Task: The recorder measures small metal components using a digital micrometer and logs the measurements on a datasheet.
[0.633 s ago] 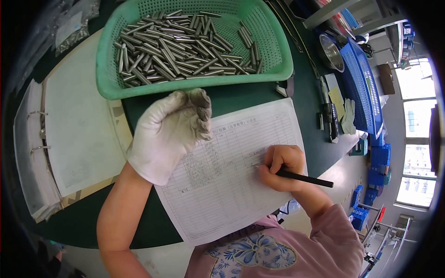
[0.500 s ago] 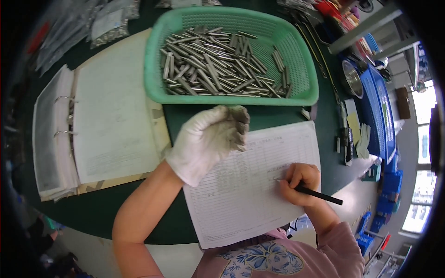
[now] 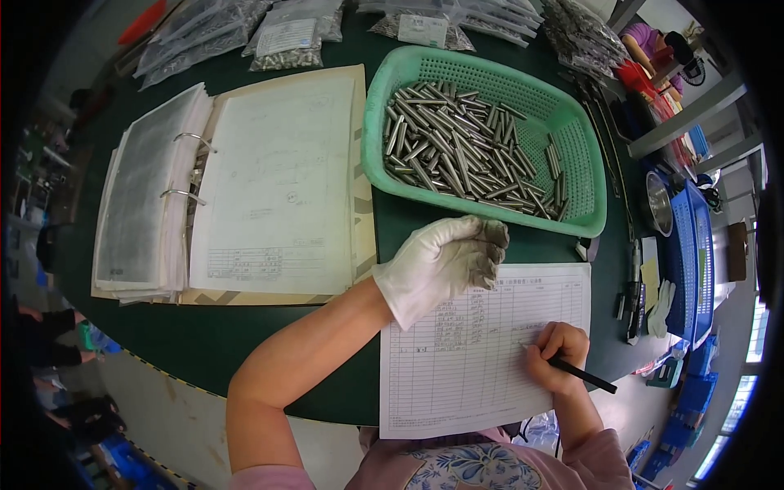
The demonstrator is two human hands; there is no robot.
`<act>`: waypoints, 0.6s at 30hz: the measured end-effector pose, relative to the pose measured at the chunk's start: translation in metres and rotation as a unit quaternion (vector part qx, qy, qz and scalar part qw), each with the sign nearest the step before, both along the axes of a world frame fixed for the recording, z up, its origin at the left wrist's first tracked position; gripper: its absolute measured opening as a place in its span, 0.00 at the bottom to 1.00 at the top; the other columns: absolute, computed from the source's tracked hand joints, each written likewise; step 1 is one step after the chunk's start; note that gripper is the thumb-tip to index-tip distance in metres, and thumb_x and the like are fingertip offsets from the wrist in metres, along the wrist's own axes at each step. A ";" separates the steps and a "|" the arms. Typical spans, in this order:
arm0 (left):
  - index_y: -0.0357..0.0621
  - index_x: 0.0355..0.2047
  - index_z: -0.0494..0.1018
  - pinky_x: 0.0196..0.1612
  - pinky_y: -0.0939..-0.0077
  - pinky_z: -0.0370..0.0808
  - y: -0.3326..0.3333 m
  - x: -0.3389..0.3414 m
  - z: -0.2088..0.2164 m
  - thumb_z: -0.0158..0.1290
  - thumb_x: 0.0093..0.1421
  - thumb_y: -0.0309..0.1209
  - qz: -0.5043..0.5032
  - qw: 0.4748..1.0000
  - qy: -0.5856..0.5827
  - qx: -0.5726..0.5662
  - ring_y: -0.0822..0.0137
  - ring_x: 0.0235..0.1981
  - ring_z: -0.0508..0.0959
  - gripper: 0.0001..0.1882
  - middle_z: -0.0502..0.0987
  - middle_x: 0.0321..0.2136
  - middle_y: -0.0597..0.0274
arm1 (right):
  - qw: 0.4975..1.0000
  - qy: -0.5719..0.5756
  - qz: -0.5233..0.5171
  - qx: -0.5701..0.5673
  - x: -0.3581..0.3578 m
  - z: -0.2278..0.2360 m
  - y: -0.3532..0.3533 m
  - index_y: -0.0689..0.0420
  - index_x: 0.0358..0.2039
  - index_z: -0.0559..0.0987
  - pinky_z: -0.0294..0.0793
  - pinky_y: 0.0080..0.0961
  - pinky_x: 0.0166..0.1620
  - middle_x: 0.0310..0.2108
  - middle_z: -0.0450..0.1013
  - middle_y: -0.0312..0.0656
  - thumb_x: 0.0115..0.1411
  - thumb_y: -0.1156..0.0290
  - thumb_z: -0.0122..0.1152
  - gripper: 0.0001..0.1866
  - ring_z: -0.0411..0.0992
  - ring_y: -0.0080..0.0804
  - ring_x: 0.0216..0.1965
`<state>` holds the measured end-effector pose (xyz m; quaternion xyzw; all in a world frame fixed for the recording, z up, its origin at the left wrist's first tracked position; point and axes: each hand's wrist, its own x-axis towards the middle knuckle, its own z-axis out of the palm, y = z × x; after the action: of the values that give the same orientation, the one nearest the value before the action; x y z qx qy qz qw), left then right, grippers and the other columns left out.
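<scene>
A printed table sheet [image 3: 457,392] with handwritten entries lies at the table's near edge. My right hand [image 3: 562,353], bare, rests on its right part, fingers closed round a black pen [image 3: 586,376] whose tip end points at the paper. My left hand [image 3: 445,265], in a white glove with grey-stained fingers, rests over the sheet's upper left edge. Its fingers are curled together, and nothing shows in them. Just beyond it stands a green plastic basket [image 3: 586,208] holding many short metal pins [image 3: 457,151].
An open ring binder [image 3: 278,180] lies left of the sheet. Bags of metal parts [image 3: 286,45] line the far edge. At right are a white glove [image 3: 661,309], a metal bowl [image 3: 658,202] and a blue basket [image 3: 692,253]. Another person [image 3: 641,45] sits at the far right.
The view has shifted, so the basket, binder and sheet appear further right and lower. Both hands keep nearly the same places on the sheet, the right still gripping the pen.
</scene>
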<state>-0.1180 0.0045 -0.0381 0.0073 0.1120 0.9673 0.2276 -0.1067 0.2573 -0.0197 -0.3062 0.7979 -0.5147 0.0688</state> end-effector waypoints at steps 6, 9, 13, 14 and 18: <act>0.35 0.38 0.68 0.36 0.75 0.70 0.002 0.002 0.002 0.42 0.61 0.38 0.005 1.000 -0.001 -0.005 0.68 0.31 0.73 0.16 0.73 0.31 0.59 | 1.000 -0.025 0.005 -0.011 0.002 0.000 0.001 0.53 0.12 0.61 0.53 0.15 0.17 0.12 0.63 0.34 0.37 0.84 0.57 0.15 0.58 0.18 0.13; 0.35 0.38 0.68 0.36 0.76 0.70 0.002 0.004 0.002 0.42 0.61 0.38 0.002 1.000 -0.004 0.004 0.69 0.31 0.73 0.17 0.72 0.31 0.60 | 1.000 -0.026 0.000 -0.002 0.004 0.001 0.001 0.53 0.12 0.60 0.53 0.15 0.17 0.12 0.63 0.34 0.37 0.84 0.57 0.15 0.57 0.19 0.13; 0.35 0.38 0.68 0.36 0.75 0.70 0.003 0.002 -0.002 0.43 0.61 0.37 -0.002 1.000 0.012 0.006 0.68 0.31 0.73 0.16 0.73 0.31 0.59 | 1.000 -0.003 0.000 -0.006 0.004 0.003 0.001 0.54 0.12 0.60 0.54 0.17 0.15 0.11 0.62 0.35 0.37 0.85 0.57 0.15 0.58 0.22 0.10; 0.35 0.39 0.68 0.36 0.75 0.71 0.003 0.001 -0.003 0.43 0.60 0.37 -0.003 1.000 0.022 0.012 0.68 0.31 0.73 0.16 0.73 0.31 0.59 | 1.000 -0.007 -0.002 0.002 0.005 0.004 0.000 0.54 0.12 0.60 0.54 0.17 0.15 0.11 0.62 0.36 0.37 0.85 0.57 0.15 0.58 0.22 0.10; 0.35 0.38 0.69 0.37 0.73 0.73 -0.003 0.003 0.004 0.43 0.60 0.35 0.006 1.000 -0.009 -0.007 0.67 0.33 0.75 0.14 0.74 0.33 0.58 | 1.000 -0.015 -0.002 -0.017 0.001 0.003 -0.003 0.54 0.11 0.60 0.54 0.17 0.15 0.11 0.62 0.36 0.36 0.85 0.57 0.16 0.59 0.23 0.10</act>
<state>-0.1155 0.0018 -0.0337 -0.0039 0.1163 0.9679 0.2230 -0.1054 0.2542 -0.0164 -0.2977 0.7885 -0.5330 0.0743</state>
